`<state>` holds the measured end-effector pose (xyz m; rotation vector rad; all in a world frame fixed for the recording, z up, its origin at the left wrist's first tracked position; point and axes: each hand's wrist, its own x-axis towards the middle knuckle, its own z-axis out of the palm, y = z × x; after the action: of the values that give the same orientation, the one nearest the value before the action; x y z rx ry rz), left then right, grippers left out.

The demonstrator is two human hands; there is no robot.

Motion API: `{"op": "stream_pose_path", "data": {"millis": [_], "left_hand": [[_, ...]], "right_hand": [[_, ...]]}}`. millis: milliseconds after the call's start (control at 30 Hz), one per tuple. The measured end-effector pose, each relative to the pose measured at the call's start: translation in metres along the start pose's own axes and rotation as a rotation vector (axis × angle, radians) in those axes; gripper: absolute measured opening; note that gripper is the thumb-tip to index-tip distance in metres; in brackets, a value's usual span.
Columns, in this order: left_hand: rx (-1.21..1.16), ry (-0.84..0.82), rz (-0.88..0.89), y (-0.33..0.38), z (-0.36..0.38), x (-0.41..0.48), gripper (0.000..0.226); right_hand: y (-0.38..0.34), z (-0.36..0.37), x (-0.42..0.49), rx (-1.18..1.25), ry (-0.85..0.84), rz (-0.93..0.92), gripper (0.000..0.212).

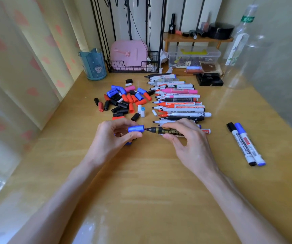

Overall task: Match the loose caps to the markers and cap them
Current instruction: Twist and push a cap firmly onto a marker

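Observation:
My left hand [114, 133] pinches a blue cap [136, 128], its open end facing right. My right hand [185, 138] grips a black marker with gold print [162, 130], lying level with its dark tip just at the cap's mouth. Another blue piece [128, 143] peeks out under my left hand. A heap of loose caps [124, 100], blue, red, black, white and pink, lies beyond my left hand. A row of uncapped markers [176, 101] lies beyond my right hand, tips pointing left.
Two capped whiteboard markers [245, 143], one black and one blue, lie at the right on the wooden desk [150, 191]. At the back stand a blue cup [93, 64], a wire basket with a pink case [129, 55], a clear storage box [192, 56] and a clear bottle [242, 46].

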<state>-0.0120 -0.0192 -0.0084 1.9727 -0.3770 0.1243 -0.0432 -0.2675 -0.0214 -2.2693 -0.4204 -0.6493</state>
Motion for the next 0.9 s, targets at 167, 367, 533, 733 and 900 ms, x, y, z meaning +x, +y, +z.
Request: {"op": "stream_pose_path", "data": {"millis": [167, 367, 533, 733, 900], "left_hand": [[0.054, -0.056, 0.073, 0.001, 0.009, -0.003, 0.02], [0.148, -0.009, 0.126, 0.0, 0.016, -0.005, 0.027], [0.163, 0.024, 0.157, 0.004, 0.015, -0.006, 0.026], [0.18, 0.026, 0.172, 0.007, 0.015, -0.008, 0.025], [0.226, -0.011, 0.214, 0.007, 0.015, -0.007, 0.02]], "right_hand": [[-0.003, 0.005, -0.002, -0.006, -0.038, -0.047, 0.024], [-0.003, 0.007, -0.004, -0.022, -0.023, -0.075, 0.025], [-0.008, 0.011, -0.005, -0.055, 0.022, -0.082, 0.024], [-0.007, 0.013, -0.005, -0.037, 0.01, -0.07, 0.024], [-0.008, 0.009, -0.003, -0.004, -0.015, -0.057, 0.024]]}}
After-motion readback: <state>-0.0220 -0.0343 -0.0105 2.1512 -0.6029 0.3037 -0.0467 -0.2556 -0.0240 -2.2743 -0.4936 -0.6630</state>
